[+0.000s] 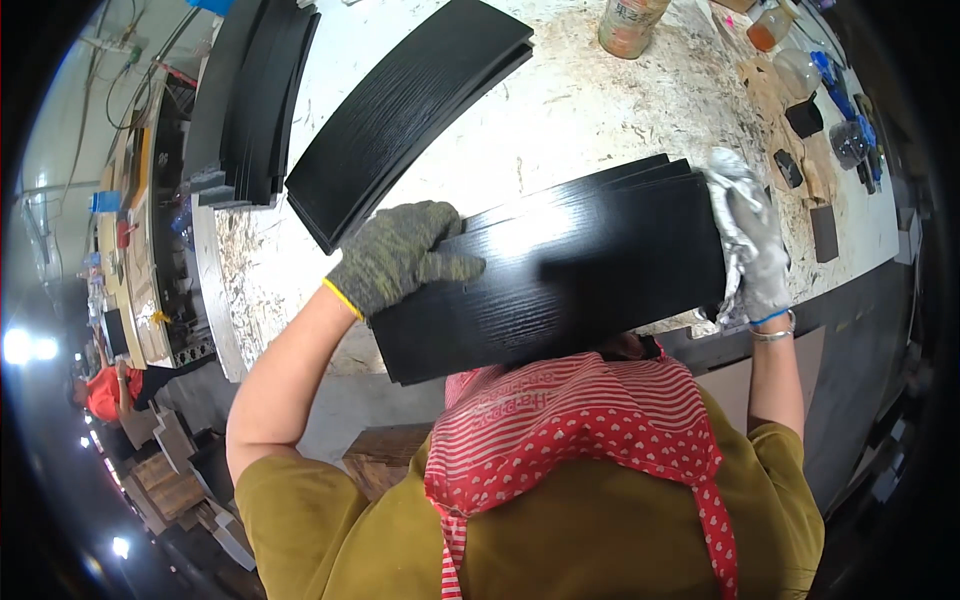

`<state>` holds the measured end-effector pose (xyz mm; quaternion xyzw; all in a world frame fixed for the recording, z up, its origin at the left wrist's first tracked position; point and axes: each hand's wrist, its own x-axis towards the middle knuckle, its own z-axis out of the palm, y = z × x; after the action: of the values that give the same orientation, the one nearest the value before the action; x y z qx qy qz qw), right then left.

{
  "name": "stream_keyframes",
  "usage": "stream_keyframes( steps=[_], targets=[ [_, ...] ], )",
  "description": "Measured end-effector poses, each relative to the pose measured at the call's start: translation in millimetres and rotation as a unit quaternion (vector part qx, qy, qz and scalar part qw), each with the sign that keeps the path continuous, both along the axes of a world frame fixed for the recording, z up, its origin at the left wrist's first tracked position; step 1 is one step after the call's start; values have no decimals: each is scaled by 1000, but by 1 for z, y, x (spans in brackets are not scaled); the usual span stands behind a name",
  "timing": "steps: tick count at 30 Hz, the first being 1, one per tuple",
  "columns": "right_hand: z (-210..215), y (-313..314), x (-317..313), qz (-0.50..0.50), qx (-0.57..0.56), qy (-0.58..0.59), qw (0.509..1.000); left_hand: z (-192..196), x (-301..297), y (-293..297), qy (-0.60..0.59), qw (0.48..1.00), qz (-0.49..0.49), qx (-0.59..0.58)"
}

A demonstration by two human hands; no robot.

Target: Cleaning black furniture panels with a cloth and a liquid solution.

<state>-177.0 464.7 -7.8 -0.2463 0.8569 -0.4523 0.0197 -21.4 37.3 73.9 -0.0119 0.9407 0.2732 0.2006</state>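
A small stack of glossy black boards (pixel 610 260), slightly fanned at the far edge, is tilted over the near edge of the table. My left hand (pixel 405 255), in a mottled green knit glove with a yellow cuff, grips its left end, thumb lying on the top face. At the right end is my right hand (pixel 762 265) in a pale grey glove with a blue cuff. It holds a crumpled white cloth (pixel 732 185) against the boards' short edge. Its fingertips are partly hidden by the cloth.
A second stack of black boards (pixel 410 110) lies beyond my left hand, and a third black stack (pixel 260 100) sits farther left. On the worn white table (pixel 560 120) stand a jar (pixel 630 25) and, at right, bottles and brown paper (pixel 815 150). Another person (pixel 105 393) is far left.
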Motion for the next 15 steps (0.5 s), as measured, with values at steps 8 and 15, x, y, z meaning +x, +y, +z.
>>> stream_keyframes(
  steps=[8, 15],
  targets=[
    [-13, -29, -38, -19, -259, -149, 954, 27, -17, -25, 33, 993, 57, 93],
    [20, -11, -71, 98, -405, -284, 863, 115, 3, 22, 299, 926, -172, -150]
  ],
)
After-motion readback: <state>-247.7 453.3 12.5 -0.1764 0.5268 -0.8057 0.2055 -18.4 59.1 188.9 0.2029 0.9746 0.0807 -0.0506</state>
